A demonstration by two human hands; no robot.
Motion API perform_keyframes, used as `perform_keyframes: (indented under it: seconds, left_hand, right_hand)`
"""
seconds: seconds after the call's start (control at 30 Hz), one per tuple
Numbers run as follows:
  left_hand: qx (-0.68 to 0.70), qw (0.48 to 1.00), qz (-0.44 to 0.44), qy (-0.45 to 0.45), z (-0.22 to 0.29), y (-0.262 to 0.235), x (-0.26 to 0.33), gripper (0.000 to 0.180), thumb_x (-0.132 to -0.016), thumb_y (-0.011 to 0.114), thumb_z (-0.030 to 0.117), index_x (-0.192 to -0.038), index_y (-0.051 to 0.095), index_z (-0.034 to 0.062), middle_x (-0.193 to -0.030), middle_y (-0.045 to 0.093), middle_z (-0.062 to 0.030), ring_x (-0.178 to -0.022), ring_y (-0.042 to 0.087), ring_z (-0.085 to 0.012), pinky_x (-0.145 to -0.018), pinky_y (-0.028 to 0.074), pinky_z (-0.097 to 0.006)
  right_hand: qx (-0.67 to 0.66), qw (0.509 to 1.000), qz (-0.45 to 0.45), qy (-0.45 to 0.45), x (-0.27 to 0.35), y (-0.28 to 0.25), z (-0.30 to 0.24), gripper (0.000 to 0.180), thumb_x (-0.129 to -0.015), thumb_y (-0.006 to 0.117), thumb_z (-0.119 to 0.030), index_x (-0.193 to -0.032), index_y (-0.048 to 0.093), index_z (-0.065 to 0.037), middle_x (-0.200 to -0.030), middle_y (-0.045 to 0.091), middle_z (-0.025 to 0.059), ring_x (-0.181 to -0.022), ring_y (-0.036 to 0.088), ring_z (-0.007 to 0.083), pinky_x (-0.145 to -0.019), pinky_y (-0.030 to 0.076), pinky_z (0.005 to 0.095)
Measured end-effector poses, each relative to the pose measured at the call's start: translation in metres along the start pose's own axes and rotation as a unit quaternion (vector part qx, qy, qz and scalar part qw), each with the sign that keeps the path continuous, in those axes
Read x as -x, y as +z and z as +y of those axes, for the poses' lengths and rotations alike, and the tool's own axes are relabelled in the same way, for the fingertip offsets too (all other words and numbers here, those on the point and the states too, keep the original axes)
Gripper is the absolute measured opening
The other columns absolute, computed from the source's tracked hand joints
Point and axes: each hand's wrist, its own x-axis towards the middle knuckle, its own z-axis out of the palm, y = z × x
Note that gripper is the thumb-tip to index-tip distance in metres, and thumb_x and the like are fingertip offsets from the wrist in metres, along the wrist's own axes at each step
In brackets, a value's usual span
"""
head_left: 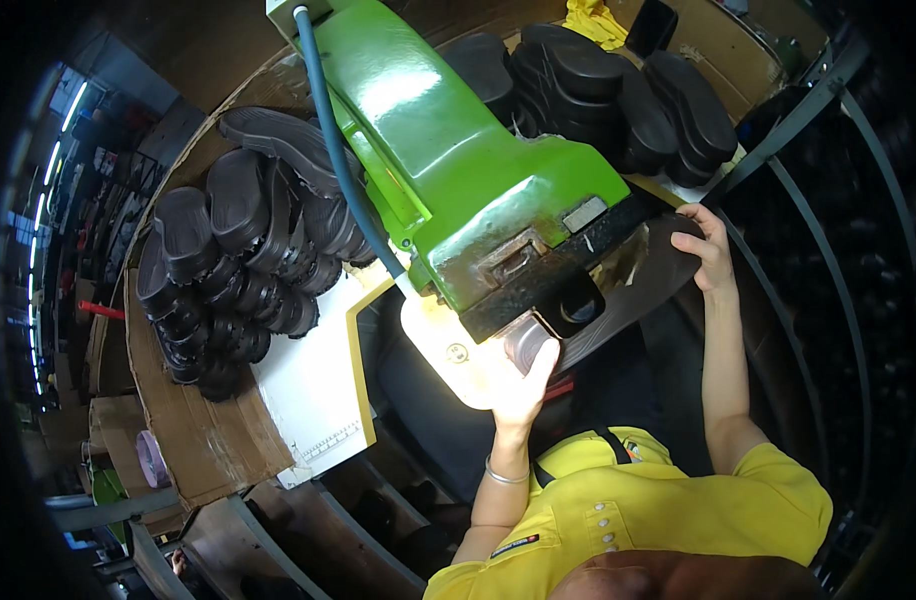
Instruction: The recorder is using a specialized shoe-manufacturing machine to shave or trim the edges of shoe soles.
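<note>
A dark brown shoe sole lies slantwise under the front of a green machine head. Its right, raised end is gripped by my right hand, with the fingers over the edge. At the sole's left end, beside the machine's lower black part, my left hand holds it with the thumb up along the side. A bright lamp glare washes out part of that hand. The machine head hides the middle of the sole and whatever touches it there.
Stacks of dark soles stand left of the machine, inside a cardboard surround. More soles are piled behind it, near a yellow cloth. A blue hose runs down the machine's left side. Metal rails curve along the right.
</note>
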Motion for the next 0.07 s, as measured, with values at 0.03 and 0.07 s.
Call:
perform_keyframes:
  seconds: [0.03, 0.07]
  left_hand:
    - [0.016, 1.0, -0.013, -0.007, 0.009, 0.001, -0.003, 0.042, -0.076, 0.074, -0.003, -0.114, 0.056, -0.0056, -0.105, 0.064, -0.0111, -0.093, 0.061, -0.0152, -0.086, 0.049, -0.028]
    - [0.015, 1.0, -0.017, -0.009, 0.022, -0.029, 0.027, 0.042, -0.076, 0.074, -0.003, -0.114, 0.056, -0.0056, -0.105, 0.064, -0.0111, -0.093, 0.061, -0.0152, -0.086, 0.049, -0.028]
  right_hand:
    - [0.012, 1.0, 0.0, 0.008, -0.002, 0.001, -0.005, 0.032, -0.069, 0.074, -0.002, -0.098, 0.061, -0.002, -0.085, 0.064, 0.0033, -0.077, 0.061, 0.0108, -0.074, 0.049, 0.0236]
    - [0.008, 1.0, -0.002, 0.011, -0.004, 0.002, -0.007, 0.032, -0.069, 0.075, -0.002, -0.098, 0.061, -0.002, -0.085, 0.064, 0.0034, -0.077, 0.061, 0.0109, -0.074, 0.049, 0.0235]
